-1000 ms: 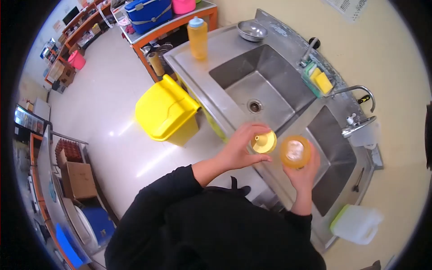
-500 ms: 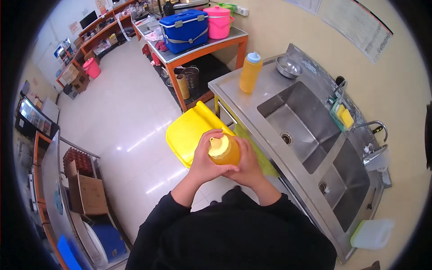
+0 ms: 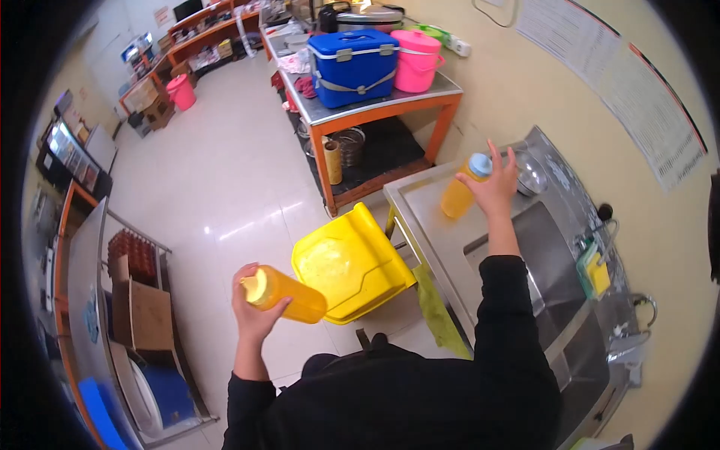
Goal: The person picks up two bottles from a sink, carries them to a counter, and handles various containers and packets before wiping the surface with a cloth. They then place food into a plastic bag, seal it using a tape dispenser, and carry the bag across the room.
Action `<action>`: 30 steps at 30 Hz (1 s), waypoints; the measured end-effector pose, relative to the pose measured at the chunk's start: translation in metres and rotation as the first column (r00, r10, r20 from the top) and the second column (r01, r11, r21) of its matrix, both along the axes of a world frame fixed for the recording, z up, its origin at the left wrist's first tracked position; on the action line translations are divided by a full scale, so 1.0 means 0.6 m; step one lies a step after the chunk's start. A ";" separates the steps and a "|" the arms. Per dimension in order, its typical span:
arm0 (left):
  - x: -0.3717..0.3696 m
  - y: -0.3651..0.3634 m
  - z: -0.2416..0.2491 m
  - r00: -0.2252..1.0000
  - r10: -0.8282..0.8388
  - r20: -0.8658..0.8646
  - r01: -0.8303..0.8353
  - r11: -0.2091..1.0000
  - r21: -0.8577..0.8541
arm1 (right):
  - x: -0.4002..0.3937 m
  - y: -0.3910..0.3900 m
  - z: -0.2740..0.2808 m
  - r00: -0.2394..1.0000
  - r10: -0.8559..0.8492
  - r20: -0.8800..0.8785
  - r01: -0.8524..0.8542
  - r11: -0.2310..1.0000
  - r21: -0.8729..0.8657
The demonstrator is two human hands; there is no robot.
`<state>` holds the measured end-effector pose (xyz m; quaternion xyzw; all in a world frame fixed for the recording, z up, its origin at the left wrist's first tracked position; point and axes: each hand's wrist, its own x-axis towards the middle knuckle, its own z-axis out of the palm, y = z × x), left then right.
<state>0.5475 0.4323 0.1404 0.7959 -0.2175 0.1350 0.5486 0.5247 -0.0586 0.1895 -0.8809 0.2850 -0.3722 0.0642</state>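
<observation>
My left hand (image 3: pixel 257 304) is wrapped round the top of a squeeze bottle (image 3: pixel 294 297) filled with orange-yellow liquid. Its yellow cap points left and the bottle lies tilted over the floor, its base towards the yellow bin. At the sink counter, my right hand (image 3: pixel 495 184) has its fingers spread around the top of a second squeeze bottle (image 3: pixel 457 199), which has a pale blue cap. The thumb is right by the neck of that bottle. Behind the right hand sits a steel bowl (image 3: pixel 532 177), partly hidden by the fingers.
The steel counter (image 3: pixel 420 196) holds a double sink (image 3: pixel 536 259) with taps and a yellow sponge (image 3: pixel 598 276). A yellow lidded bin (image 3: pixel 345 259) stands beside it. Beyond, an orange-framed table (image 3: pixel 382 107) carries a blue cooler box (image 3: pixel 352 67) and a pink bucket (image 3: pixel 416 61).
Both hands were together around the yellow-capped bottle. My left hand has carried it left and tipped it; my right hand has let go and reached to the blue-capped bottle.
</observation>
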 end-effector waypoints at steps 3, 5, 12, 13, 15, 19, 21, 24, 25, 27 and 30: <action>0.013 0.088 -0.024 0.985 0.172 -0.016 -0.172 0.985 0.033 | 0.048 -0.052 -0.054 0.991 0.131 -0.041 -0.129 0.991 0.041; 0.020 0.147 -0.029 0.955 0.257 -0.149 -0.264 0.964 -0.025 | 0.062 -0.069 -0.079 0.980 0.189 -0.056 -0.188 0.982 0.009; 0.092 0.405 -0.046 0.876 0.442 -0.193 -0.448 0.894 0.013 | 0.078 0.045 -0.022 0.999 -0.018 -0.042 0.019 0.999 0.037; 0.109 0.440 -0.044 0.873 0.458 -0.170 -0.463 0.886 0.008 | 0.085 0.089 -0.002 1.000 -0.015 0.019 0.015 1.000 0.014; 0.148 0.511 -0.031 0.881 0.430 -0.195 -0.450 0.890 -0.072 | 0.121 0.172 0.027 0.984 0.050 0.171 -0.061 0.996 0.062; 0.222 0.630 -0.001 0.917 0.303 -0.260 -0.374 0.879 -0.296 | 0.207 0.333 0.021 0.901 0.222 0.372 -0.377 0.825 0.420; 0.265 0.660 0.007 0.914 0.344 -0.218 -0.379 0.914 -0.147 | 0.247 0.426 -0.004 0.918 0.287 0.274 -0.383 0.825 0.416; 0.332 0.696 -0.009 0.894 0.362 -0.265 -0.356 0.932 0.072 | 0.287 0.535 -0.047 0.954 0.299 0.009 -0.294 0.933 0.208; 0.356 0.700 -0.023 0.895 0.351 -0.275 -0.345 0.936 0.073 | 0.298 0.555 -0.060 0.953 0.303 0.025 -0.298 0.918 0.261; 0.406 0.706 -0.055 0.899 0.332 -0.284 -0.328 0.943 0.064 | 0.325 0.573 -0.092 0.956 0.288 0.051 -0.290 0.910 0.297; 0.495 0.714 -0.101 0.906 0.378 -0.188 -0.319 0.905 0.280 | 0.392 0.605 -0.085 0.964 0.261 -0.044 -0.250 0.953 0.173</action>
